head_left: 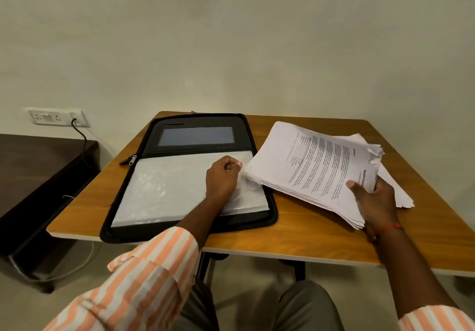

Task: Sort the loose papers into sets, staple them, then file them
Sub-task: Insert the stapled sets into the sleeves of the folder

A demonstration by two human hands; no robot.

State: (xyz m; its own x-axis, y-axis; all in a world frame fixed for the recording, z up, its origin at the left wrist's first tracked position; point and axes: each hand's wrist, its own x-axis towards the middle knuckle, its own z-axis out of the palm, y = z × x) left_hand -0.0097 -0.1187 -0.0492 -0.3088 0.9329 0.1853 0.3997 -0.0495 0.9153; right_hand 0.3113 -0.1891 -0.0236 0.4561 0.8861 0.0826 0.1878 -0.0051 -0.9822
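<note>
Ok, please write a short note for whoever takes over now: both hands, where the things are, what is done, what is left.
Left hand: fingers curled, on the folder's sleeve beside the stack's edge; I cannot tell whether it pinches anything.
Right hand: grips the stack, thumb on top.
Folder: open on the table, left of the stack. More sheets lie under the stack.
Done: no stapled set shows.
Left: sort, staple, file. No stapler in view.

Wooden table (282,238), open black zip folder (273,215) (clear sleeves (164,184) inside) on its left, white sheets (403,198) on its right.
</note>
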